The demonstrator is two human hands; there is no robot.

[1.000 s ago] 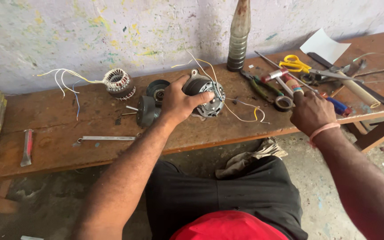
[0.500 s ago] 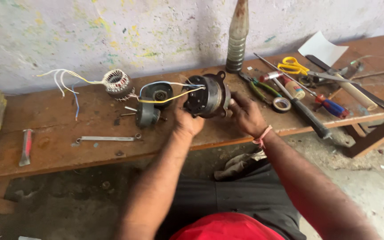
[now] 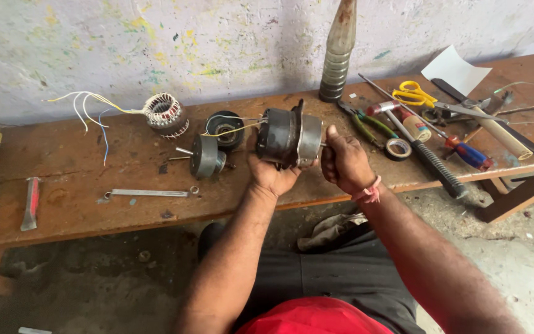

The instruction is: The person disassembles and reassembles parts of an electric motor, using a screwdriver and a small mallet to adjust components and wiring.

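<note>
Already a wound coil (image 3: 165, 115) and a round rotor part (image 3: 206, 157) lie separate on the counter (image 3: 81, 198). The left hand (image 3: 273, 176) cups the motor housing (image 3: 288, 137) from below, lifted over the counter's front edge; the right hand (image 3: 344, 162) clenches at its shaft end. By the look of it, the housing remains unopened.

Materials and finishes — worktop items

Motor housing (image 3: 288, 137): dull grey metal, part bright aluminium. Worktop (image 3: 94, 185): worn, stained wood. Stator coil (image 3: 165, 114): glossy copper winding. Scissors (image 3: 414, 94): yellow plastic handles. Wall (image 3: 156, 43) — rough, flaking paint.
</note>
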